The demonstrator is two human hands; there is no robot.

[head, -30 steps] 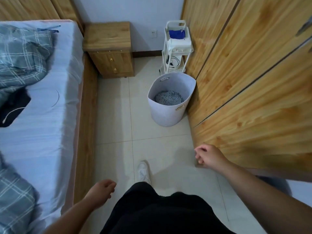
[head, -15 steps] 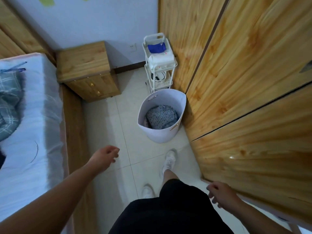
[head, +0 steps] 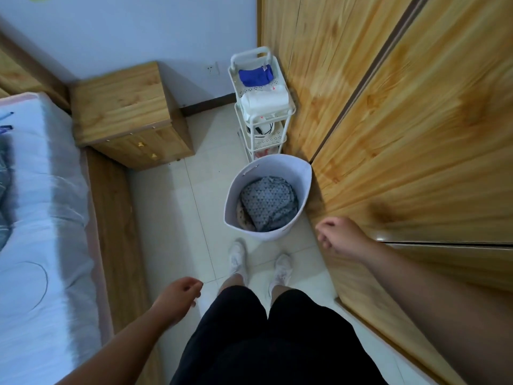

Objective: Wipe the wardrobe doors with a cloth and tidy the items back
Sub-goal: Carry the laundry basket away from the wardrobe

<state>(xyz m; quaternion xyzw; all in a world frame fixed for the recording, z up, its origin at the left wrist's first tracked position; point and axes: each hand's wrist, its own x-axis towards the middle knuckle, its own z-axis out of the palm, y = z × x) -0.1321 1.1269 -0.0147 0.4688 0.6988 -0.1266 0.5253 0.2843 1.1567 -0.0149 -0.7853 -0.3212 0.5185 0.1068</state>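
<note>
The wooden wardrobe doors fill the right side and are closed. A blue cloth lies on the top shelf of a white trolley in the far corner. My right hand hangs just to the right of a white laundry basket, fingers loosely curled, holding nothing. My left hand hangs low beside my left leg, fingers loosely curled and empty. Both feet stand right in front of the basket.
The basket holds a grey patterned fabric. A wooden nightstand stands against the back wall. A bed with a wooden side rail runs along the left. A narrow tiled aisle lies between bed and wardrobe.
I have walked forward along the aisle, so the basket and trolley are much nearer. My right hand came forward beside the basket; my left hand dropped back beside my leg.
</note>
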